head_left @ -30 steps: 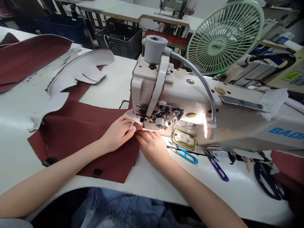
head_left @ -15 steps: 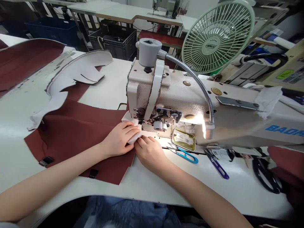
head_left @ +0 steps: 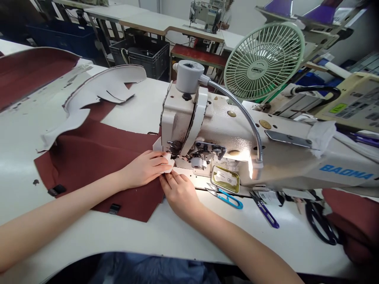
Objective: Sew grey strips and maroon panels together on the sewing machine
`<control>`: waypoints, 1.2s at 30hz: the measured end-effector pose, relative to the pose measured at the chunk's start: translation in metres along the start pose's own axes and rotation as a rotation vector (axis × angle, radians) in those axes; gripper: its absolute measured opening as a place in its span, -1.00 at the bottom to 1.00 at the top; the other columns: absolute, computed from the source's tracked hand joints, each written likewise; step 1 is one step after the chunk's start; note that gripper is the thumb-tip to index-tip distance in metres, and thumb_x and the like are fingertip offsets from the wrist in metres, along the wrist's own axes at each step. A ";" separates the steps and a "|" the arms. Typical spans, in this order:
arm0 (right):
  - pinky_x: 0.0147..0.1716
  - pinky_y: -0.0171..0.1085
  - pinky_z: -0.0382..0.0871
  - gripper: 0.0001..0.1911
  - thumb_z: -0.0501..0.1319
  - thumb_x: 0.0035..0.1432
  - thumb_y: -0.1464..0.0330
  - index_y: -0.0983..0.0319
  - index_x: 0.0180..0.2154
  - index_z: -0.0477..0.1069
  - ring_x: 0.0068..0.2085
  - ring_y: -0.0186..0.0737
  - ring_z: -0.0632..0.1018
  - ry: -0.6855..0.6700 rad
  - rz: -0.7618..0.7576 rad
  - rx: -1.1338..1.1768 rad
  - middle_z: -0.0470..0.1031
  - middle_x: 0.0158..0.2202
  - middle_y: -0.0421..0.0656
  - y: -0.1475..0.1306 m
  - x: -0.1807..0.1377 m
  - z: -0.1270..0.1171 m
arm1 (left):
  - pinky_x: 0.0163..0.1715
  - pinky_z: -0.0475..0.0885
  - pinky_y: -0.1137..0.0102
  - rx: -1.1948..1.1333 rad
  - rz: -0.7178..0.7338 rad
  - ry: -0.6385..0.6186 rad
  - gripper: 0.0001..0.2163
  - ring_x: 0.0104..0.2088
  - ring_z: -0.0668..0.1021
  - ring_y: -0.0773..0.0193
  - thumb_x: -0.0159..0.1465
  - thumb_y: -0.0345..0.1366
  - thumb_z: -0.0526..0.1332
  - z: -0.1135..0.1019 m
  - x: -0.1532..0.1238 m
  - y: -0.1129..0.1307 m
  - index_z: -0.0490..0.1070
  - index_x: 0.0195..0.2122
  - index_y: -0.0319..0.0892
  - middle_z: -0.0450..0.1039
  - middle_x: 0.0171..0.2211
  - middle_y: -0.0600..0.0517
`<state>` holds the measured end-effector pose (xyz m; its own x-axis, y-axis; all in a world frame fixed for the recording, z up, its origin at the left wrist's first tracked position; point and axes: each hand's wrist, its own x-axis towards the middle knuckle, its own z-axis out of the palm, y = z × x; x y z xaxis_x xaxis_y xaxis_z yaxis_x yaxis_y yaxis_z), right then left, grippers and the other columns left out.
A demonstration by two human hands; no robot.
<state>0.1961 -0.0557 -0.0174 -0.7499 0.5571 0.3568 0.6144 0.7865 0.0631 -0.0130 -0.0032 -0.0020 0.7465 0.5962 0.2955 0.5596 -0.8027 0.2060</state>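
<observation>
Left hand (head_left: 145, 169): we are pinching the white corner (head_left: 168, 168) at the sewing machine (head_left: 207, 126).
Right hand (head_left: 179, 193): we are pressing open fingers on the maroon fabric (head_left: 94, 165).
Progress: seemingly just beginning; fabric mostly lying left on the surface (head_left: 166, 232).

A pale green fan (head_left: 263, 61) stands at the back right, its grille facing the camera. On the white table (head_left: 177, 232) lie a small golden tin (head_left: 225, 178), blue-handled thread snips (head_left: 227, 197) just beside it, purple-handled snips (head_left: 268, 211) a little further right, and black scissors (head_left: 321, 223) near the right edge, next to a heap of dark red cloth (head_left: 352, 221). At the far left, white cut pieces (head_left: 103, 85) lie curled, one over another. Behind the table is a black crate (head_left: 139, 53) on the floor, and further back another sewing machine (head_left: 207, 14) on its own table.
</observation>
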 end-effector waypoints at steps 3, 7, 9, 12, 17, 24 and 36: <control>-0.16 -0.12 0.45 -0.63 0.05 0.31 0.52 0.45 0.10 0.41 0.05 0.01 0.52 -0.014 0.011 0.014 0.49 0.03 0.21 0.000 0.002 0.001 | -0.05 0.30 0.29 0.050 0.045 0.023 -0.74 0.06 0.42 0.16 0.38 -0.39 0.07 0.005 0.004 -0.008 0.44 0.01 -0.04 0.51 -0.05 0.01; -0.20 -0.13 0.46 -0.66 0.05 0.32 0.50 0.41 0.05 0.45 0.01 0.01 0.54 0.029 0.024 -0.029 0.52 0.02 0.13 -0.001 0.001 0.003 | -0.12 0.28 0.30 0.117 0.079 0.047 -0.74 -0.06 0.46 0.20 0.38 -0.40 0.06 0.005 0.011 -0.012 0.46 -0.01 -0.06 0.54 -0.09 0.01; -0.21 -0.16 0.45 -0.67 0.06 0.32 0.49 0.37 0.02 0.48 0.01 -0.02 0.55 0.043 0.028 -0.026 0.53 0.02 0.09 0.000 0.000 0.003 | -0.13 0.29 0.31 0.138 0.074 0.043 -0.74 -0.07 0.47 0.20 0.38 -0.39 0.07 0.002 0.012 -0.012 0.46 0.00 -0.06 0.54 -0.09 0.01; -0.21 -0.18 0.45 -0.67 0.07 0.30 0.50 0.36 0.03 0.47 0.00 -0.05 0.55 0.054 0.046 0.004 0.54 0.01 0.07 0.002 0.001 0.003 | -0.07 0.30 0.31 0.117 0.083 0.028 -0.74 -0.03 0.48 0.22 0.40 -0.38 0.05 -0.001 0.010 -0.011 0.45 0.01 -0.06 0.53 -0.05 0.02; -0.19 -0.19 0.44 -0.70 0.08 0.27 0.48 0.34 -0.03 0.49 -0.03 -0.09 0.57 0.067 0.100 0.097 0.56 -0.02 0.04 0.004 0.003 -0.002 | -0.01 0.31 0.38 0.078 0.120 0.060 -0.70 -0.04 0.52 0.33 0.43 -0.42 -0.03 0.000 0.009 -0.013 0.48 -0.02 -0.05 0.56 -0.06 0.08; -0.11 -0.17 0.44 -0.76 0.11 0.28 0.45 0.33 -0.10 0.50 0.05 -0.08 0.54 0.070 0.088 0.201 0.52 0.05 0.09 0.002 -0.003 -0.006 | -0.10 0.31 0.40 0.190 0.153 0.104 -0.74 -0.12 0.54 0.33 0.43 -0.41 0.01 -0.001 0.016 -0.018 0.48 -0.04 -0.09 0.58 -0.14 0.07; -0.09 -0.18 0.42 -0.70 0.10 0.32 0.42 0.26 0.00 0.52 0.11 -0.07 0.49 0.030 0.081 0.109 0.47 0.12 -0.03 0.013 0.001 0.003 | -0.22 0.36 0.39 0.064 0.147 0.094 -0.76 -0.19 0.51 0.28 0.42 -0.37 0.03 0.004 0.018 -0.030 0.51 -0.10 -0.14 0.57 -0.16 0.04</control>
<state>0.2026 -0.0440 -0.0195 -0.6904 0.6126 0.3849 0.6408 0.7647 -0.0676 -0.0152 0.0313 -0.0065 0.7866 0.4663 0.4048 0.4708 -0.8771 0.0954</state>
